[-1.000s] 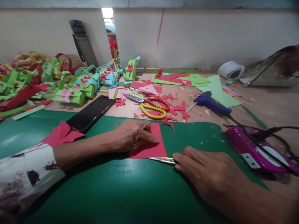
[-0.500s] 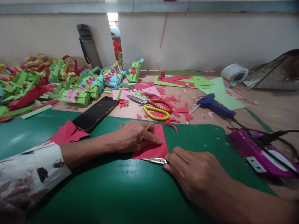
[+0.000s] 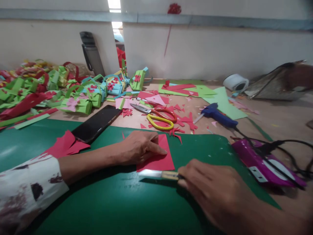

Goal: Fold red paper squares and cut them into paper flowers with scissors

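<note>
A square of red paper point(image 3: 162, 161) lies on the green mat point(image 3: 117, 202). My left hand point(image 3: 140, 147) holds it down, most fingers curled in and one digit pressing its upper face. In my right hand point(image 3: 210, 184) is a utility knife point(image 3: 170, 175), gripped by its handle end. Its blurred blade points left, just in front of the paper's near edge and a little above the mat. Beyond the paper, scissors point(image 3: 161, 119) with one red and one yellow handle lie among red paper scraps point(image 3: 179, 114).
At left are a black phone point(image 3: 97, 124), red paper pieces point(image 3: 66, 145) and many small paper baskets point(image 3: 78, 104). A grey bottle point(image 3: 94, 57) stands behind. To the right lie a blue glue gun point(image 3: 218, 116), a purple power strip point(image 3: 266, 164) with cables, and a white roll point(image 3: 236, 82).
My right hand has drawn the knife back from the paper's near edge and lifted it slightly, baring the blade. My left hand stays on the paper. The view has tilted up slightly.
</note>
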{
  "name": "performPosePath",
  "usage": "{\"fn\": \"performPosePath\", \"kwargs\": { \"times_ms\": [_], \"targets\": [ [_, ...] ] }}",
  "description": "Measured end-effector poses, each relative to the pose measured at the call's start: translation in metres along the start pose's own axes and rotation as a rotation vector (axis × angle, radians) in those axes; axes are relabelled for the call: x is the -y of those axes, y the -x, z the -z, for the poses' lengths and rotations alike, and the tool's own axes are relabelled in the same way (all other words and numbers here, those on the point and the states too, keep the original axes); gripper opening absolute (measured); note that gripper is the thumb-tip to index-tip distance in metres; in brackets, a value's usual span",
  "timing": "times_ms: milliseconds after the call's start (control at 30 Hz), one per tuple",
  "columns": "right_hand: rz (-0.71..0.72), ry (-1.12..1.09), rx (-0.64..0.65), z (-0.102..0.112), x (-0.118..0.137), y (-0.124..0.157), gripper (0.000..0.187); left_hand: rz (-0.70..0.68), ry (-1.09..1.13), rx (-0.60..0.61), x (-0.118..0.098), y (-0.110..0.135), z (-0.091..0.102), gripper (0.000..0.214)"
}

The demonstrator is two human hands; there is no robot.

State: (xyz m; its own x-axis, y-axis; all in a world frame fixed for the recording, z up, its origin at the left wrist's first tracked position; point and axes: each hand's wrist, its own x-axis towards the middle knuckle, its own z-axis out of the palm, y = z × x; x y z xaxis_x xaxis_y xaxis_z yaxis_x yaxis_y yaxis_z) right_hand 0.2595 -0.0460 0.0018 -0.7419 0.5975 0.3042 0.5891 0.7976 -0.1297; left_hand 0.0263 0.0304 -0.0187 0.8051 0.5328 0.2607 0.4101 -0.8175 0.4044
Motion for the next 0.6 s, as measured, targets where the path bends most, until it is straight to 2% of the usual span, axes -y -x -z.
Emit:
{"fn": "performPosePath", "kwargs": {
  "times_ms": [100, 200, 233, 300, 400, 433, 500, 600],
  "targets": [
    [-0.109, 0.265, -0.131, 0.017, -0.03, -0.004, 0.02, -0.023, -0.044, 0.001, -0.002, 0.0, 0.001, 0.023],
    [-0.134, 0.607, -0.175, 0.022, -0.054, -0.011, 0.022, -0.043, -0.056, -0.006, -0.003, 0.001, 0.0, 0.026],
    [-0.127, 0.639, -0.177, 0.021, -0.057, -0.013, 0.023, -0.036, -0.046, -0.013, -0.003, 0.002, 0.0, 0.027],
    [-0.036, 0.639, -0.165, 0.016, -0.052, -0.015, 0.024, -0.019, -0.02, -0.018, -0.002, 0.002, -0.001, 0.027],
    [0.324, 0.51, -0.11, 0.009, -0.028, -0.017, 0.026, 0.001, 0.005, -0.026, -0.002, 0.003, -0.002, 0.025],
    [0.374, 0.469, -0.073, 0.007, -0.019, -0.019, 0.03, 0.006, 0.01, -0.027, -0.002, 0.003, -0.002, 0.024],
    [0.407, 0.423, -0.052, 0.003, -0.007, -0.024, 0.037, 0.014, 0.021, -0.018, -0.002, 0.003, -0.003, 0.021],
    [0.325, 0.246, -0.028, -0.006, -0.005, -0.035, 0.036, 0.03, 0.072, 0.005, -0.003, 0.002, -0.003, 0.019]
  ]
}}
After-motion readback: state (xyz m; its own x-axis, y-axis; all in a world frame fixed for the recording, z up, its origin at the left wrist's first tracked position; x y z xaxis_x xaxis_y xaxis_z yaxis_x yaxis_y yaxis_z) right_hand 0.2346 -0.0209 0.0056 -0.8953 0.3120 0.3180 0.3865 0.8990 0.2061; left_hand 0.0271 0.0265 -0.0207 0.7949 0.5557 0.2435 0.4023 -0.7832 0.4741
